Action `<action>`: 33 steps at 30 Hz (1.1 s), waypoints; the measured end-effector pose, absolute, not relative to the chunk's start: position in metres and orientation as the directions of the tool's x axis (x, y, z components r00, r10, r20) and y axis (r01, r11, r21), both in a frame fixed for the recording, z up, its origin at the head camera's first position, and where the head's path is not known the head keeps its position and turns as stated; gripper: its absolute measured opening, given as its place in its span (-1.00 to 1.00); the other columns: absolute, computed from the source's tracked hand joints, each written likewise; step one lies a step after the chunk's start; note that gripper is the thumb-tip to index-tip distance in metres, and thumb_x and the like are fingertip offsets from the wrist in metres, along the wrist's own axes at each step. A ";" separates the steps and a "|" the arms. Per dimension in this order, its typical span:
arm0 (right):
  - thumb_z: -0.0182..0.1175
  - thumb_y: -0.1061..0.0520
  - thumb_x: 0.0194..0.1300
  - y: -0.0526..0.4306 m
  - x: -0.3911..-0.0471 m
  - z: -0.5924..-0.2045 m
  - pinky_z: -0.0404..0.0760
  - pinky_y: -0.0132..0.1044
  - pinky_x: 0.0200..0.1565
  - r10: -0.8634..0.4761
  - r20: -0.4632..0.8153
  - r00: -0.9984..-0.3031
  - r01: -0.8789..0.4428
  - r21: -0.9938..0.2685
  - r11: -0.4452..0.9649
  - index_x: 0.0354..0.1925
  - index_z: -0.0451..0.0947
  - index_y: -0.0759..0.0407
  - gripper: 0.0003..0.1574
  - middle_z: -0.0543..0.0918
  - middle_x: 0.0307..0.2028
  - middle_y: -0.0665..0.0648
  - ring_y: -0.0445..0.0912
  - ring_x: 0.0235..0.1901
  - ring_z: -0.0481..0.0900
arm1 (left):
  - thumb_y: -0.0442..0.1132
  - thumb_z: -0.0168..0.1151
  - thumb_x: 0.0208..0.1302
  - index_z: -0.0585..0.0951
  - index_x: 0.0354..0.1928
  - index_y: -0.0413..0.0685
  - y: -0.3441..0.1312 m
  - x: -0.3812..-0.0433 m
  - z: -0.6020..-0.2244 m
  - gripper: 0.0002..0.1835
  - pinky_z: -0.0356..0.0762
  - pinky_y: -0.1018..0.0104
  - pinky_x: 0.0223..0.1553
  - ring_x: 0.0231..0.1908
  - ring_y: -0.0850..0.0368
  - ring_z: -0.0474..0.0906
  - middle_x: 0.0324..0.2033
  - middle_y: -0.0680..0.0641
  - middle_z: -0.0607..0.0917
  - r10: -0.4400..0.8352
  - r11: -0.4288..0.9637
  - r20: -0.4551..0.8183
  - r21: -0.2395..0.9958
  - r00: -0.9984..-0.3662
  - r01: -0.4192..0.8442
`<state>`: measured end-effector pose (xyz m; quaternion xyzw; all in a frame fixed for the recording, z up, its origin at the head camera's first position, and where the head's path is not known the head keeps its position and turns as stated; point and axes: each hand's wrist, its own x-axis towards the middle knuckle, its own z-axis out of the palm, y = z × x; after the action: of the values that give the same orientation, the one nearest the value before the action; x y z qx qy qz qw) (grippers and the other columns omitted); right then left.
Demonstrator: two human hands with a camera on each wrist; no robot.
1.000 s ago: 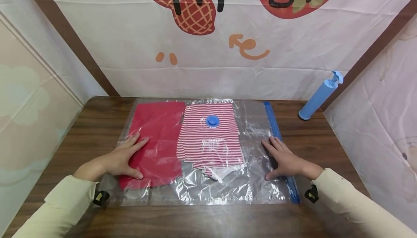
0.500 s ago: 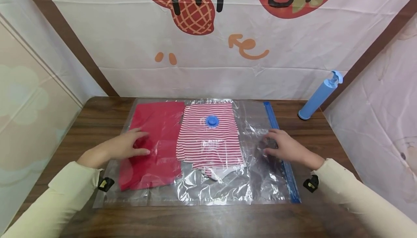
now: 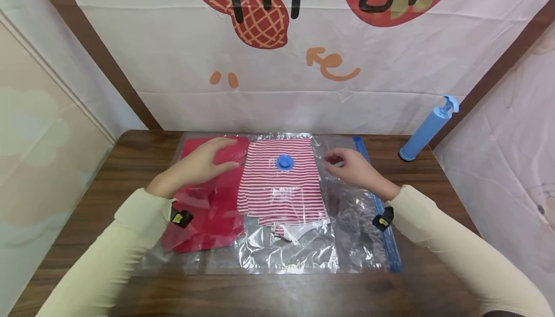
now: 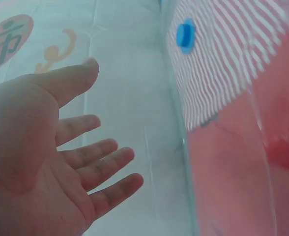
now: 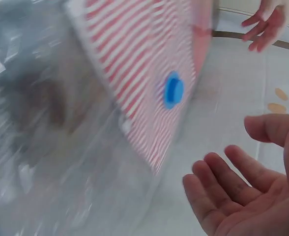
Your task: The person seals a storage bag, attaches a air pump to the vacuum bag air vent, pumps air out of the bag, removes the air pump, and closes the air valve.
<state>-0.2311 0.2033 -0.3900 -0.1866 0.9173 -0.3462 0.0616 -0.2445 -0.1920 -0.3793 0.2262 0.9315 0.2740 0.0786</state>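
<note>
A clear vacuum storage bag (image 3: 299, 261) lies flat on the table, with a blue sealing strip (image 3: 392, 244) along its right edge. Inside it are a folded red cloth (image 3: 223, 211) on the left and a red-and-white striped garment (image 3: 279, 194) in the middle. The blue round valve (image 3: 284, 163) sits over the stripes. My left hand (image 3: 197, 165) hovers above the red cloth, fingers loosely spread and holding nothing. Over the bag's right part is my right hand (image 3: 355, 168), fingers slightly curved, also holding nothing. Both wrist views show bare palms, with the valve (image 5: 173, 90) beyond the right fingertips.
A light blue hand pump (image 3: 425, 134) stands on the table at the back right, by the wall. Behind the dark wooden table (image 3: 269, 295) hangs a printed white cloth (image 3: 173, 52). Pale cloth walls flank both sides.
My hands, which lay spread on the bag, have lifted off it. They have moved inward and toward the back, nearer the valve. The bag and pump stay in place.
</note>
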 end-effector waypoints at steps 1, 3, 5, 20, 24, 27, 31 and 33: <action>0.25 0.20 0.42 0.198 -0.234 -0.391 0.64 0.03 0.10 -0.374 0.024 -0.927 -0.292 -0.670 0.682 0.15 0.58 0.36 -0.60 0.66 0.07 0.34 0.15 0.06 0.63 | -0.05 0.38 0.35 0.29 0.49 -0.19 -0.186 -0.247 -0.380 -0.21 0.34 -0.28 0.32 0.42 -0.27 0.23 0.40 -0.28 0.36 0.460 0.744 -0.018 0.554 -0.888 0.375; 0.25 0.19 0.42 0.188 -0.240 -0.394 0.63 0.01 0.11 -0.342 0.031 -0.939 -0.262 -0.707 0.657 0.15 0.58 0.35 -0.61 0.67 0.06 0.32 0.13 0.06 0.63 | -0.08 0.36 0.37 0.28 0.50 -0.22 -0.175 -0.254 -0.384 -0.22 0.28 -0.26 0.37 0.44 -0.26 0.21 0.41 -0.29 0.35 0.456 0.733 -0.005 0.570 -0.890 0.372; 0.25 0.18 0.44 0.176 -0.247 -0.399 0.62 0.00 0.12 -0.304 0.029 -0.952 -0.222 -0.750 0.624 0.16 0.58 0.33 -0.61 0.67 0.06 0.30 0.11 0.07 0.62 | -0.09 0.36 0.37 0.26 0.50 -0.23 -0.165 -0.261 -0.388 -0.21 0.24 -0.22 0.40 0.45 -0.24 0.20 0.42 -0.29 0.33 0.453 0.726 0.000 0.581 -0.891 0.369; 0.27 0.29 0.38 0.114 -0.283 -0.436 0.60 -0.19 0.11 -0.077 -0.029 -0.997 0.006 -0.960 0.281 0.12 0.57 0.44 -0.61 0.66 0.03 0.33 0.08 0.02 0.62 | 0.27 0.42 0.16 0.04 0.61 -0.10 -0.113 -0.302 -0.454 0.16 -0.43 -0.40 0.45 0.56 -0.35 -0.35 0.59 -0.32 -0.10 0.492 0.754 -0.119 0.553 -0.862 0.354; 0.30 0.28 0.37 0.113 -0.290 -0.452 0.59 -0.20 0.09 -0.147 -0.018 -0.989 -0.029 -0.951 0.309 0.08 0.60 0.45 -0.64 0.68 0.01 0.33 0.09 0.01 0.63 | 0.35 0.39 0.13 -0.03 0.64 0.03 -0.109 -0.301 -0.464 0.21 -0.57 -0.41 0.42 0.55 -0.35 -0.45 0.60 -0.27 -0.20 0.492 0.786 -0.188 0.515 -0.850 0.342; 0.31 0.23 0.38 0.113 -0.293 -0.463 0.58 -0.20 0.08 -0.201 -0.036 -0.979 -0.042 -0.928 0.369 0.09 0.62 0.38 -0.64 0.69 0.02 0.29 0.06 0.02 0.63 | 0.39 0.38 0.10 -0.05 0.64 0.11 -0.108 -0.300 -0.468 0.23 -0.66 -0.42 0.38 0.54 -0.34 -0.53 0.60 -0.25 -0.26 0.500 0.802 -0.235 0.488 -0.834 0.344; 0.35 0.23 0.35 0.113 -0.294 -0.475 0.60 -0.19 0.08 -0.204 -0.062 -0.977 -0.030 -0.907 0.419 0.10 0.62 0.35 -0.61 0.69 0.03 0.28 0.07 0.03 0.63 | 0.43 0.36 0.08 -0.08 0.65 0.16 -0.106 -0.297 -0.473 0.25 -0.68 -0.44 0.36 0.53 -0.33 -0.59 0.60 -0.26 -0.30 0.501 0.821 -0.258 0.443 -0.826 0.360; 0.37 0.25 0.33 0.112 -0.295 -0.478 0.60 -0.18 0.08 -0.202 -0.069 -0.977 -0.023 -0.906 0.422 0.12 0.60 0.37 -0.58 0.68 0.04 0.29 0.08 0.03 0.62 | 0.42 0.36 0.09 -0.09 0.65 0.16 -0.106 -0.297 -0.475 0.24 -0.69 -0.44 0.36 0.53 -0.32 -0.60 0.60 -0.26 -0.31 0.499 0.826 -0.261 0.433 -0.827 0.361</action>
<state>-0.2946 0.1119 -0.4779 -0.0672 0.8390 -0.5333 0.0840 -0.2965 -0.1057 -0.4747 0.2293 0.9375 0.1856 0.1847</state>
